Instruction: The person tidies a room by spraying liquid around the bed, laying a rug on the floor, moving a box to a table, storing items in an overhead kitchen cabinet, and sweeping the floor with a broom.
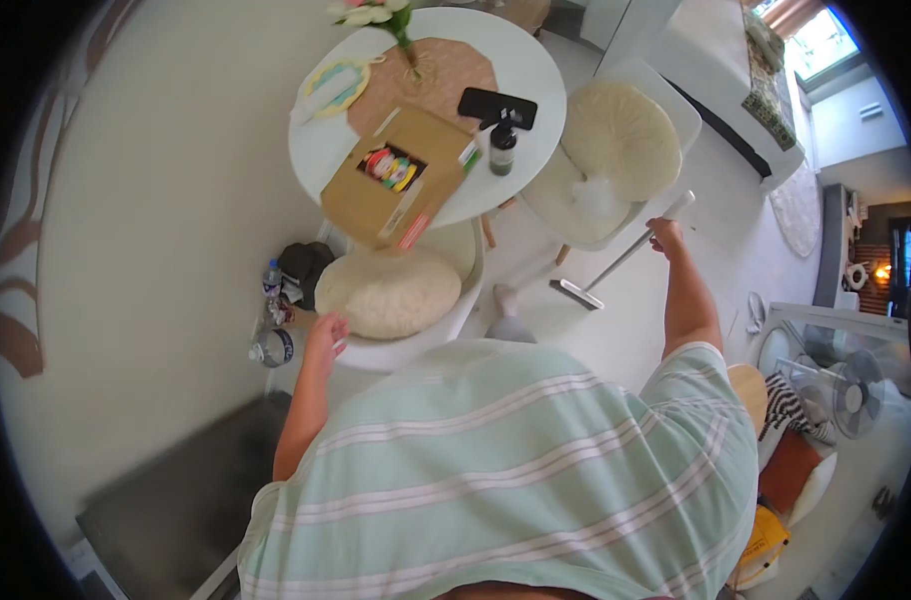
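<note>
My right hand [665, 236] is wrapped round the white handle of a long broom [621, 262]. Its narrow, grey and white bar-shaped head [577, 293] rests on the pale floor; whether its edge is bristle or rubber I cannot tell. On the other side, my left hand [327, 336] hangs with fingers loosely apart, holding nothing. It is beside a round, cream fluffy cushion [390, 292] on a white chair [468, 290]; contact with the chair cannot be made out.
A round white table [531, 72] carries a cardboard box [400, 180], a dark bottle [502, 150], a phone [497, 107] and flowers [380, 12]. Another cushioned chair [687, 100] stands right of it. Plastic bottles [272, 347] are by the wall. A fan [857, 393] is at right.
</note>
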The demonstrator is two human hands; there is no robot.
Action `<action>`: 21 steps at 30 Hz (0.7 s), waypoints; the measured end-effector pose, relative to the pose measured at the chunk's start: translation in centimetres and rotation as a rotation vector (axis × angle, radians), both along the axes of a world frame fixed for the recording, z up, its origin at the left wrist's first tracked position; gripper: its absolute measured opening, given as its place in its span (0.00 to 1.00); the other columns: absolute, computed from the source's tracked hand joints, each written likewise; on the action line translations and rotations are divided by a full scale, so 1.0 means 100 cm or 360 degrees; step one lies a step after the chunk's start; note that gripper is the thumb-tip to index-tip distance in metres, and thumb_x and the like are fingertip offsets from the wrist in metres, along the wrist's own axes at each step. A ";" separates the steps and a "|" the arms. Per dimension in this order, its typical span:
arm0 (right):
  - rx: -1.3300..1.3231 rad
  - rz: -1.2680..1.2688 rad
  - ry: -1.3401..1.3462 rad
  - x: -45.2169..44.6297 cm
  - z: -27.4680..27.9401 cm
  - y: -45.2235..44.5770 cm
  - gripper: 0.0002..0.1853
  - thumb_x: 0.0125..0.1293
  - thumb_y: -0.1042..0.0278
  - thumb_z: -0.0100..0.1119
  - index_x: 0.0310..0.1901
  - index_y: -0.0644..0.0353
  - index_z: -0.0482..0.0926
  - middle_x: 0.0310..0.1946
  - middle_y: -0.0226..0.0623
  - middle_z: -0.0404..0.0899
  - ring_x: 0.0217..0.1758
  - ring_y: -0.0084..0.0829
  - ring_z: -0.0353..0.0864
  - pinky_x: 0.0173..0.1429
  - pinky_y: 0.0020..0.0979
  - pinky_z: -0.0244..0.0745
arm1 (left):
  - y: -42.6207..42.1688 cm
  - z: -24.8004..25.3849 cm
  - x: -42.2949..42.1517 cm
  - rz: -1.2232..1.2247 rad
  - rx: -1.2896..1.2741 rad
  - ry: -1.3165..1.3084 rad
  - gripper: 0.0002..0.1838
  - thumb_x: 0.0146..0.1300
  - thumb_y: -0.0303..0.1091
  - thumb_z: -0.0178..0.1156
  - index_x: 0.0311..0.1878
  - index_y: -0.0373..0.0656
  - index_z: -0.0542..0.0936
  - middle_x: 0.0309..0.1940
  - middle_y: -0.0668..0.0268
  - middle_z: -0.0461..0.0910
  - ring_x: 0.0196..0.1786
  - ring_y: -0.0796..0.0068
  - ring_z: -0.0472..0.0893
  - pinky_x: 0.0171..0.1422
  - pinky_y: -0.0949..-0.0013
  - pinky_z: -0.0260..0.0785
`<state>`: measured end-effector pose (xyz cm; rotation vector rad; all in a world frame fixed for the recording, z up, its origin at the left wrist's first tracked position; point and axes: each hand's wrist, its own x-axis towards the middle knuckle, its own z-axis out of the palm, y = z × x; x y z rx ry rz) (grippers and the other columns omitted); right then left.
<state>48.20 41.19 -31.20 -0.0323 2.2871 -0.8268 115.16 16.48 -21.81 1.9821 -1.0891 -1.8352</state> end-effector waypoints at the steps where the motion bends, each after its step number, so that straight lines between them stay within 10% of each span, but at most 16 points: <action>1: 0.0039 0.0011 0.0010 -0.022 -0.010 -0.005 0.16 0.51 0.60 0.60 0.40 0.59 0.75 0.28 0.35 0.73 0.23 0.30 0.74 0.27 0.32 0.74 | 0.000 0.002 -0.010 0.0045 -0.0015 -0.0083 0.19 0.60 0.47 0.53 0.51 0.53 0.70 0.44 0.70 0.75 0.45 0.77 0.73 0.50 0.63 0.60; 15: 0.0241 -0.0042 0.0318 -0.179 -0.108 -0.091 0.20 0.49 0.53 0.60 0.38 0.61 0.77 0.34 0.41 0.77 0.39 0.39 0.78 0.44 0.44 0.73 | 0.012 0.033 -0.107 -0.0078 0.0104 -0.0472 0.21 0.59 0.47 0.53 0.54 0.50 0.69 0.47 0.67 0.76 0.48 0.73 0.73 0.52 0.62 0.60; 21: -0.0063 -0.0811 0.0432 -0.125 -0.076 -0.114 0.24 0.44 0.54 0.65 0.42 0.61 0.78 0.44 0.49 0.77 0.49 0.44 0.75 0.53 0.40 0.69 | 0.011 0.031 -0.116 -0.0108 0.0162 -0.0465 0.25 0.59 0.50 0.54 0.56 0.48 0.68 0.50 0.64 0.74 0.52 0.68 0.73 0.57 0.58 0.59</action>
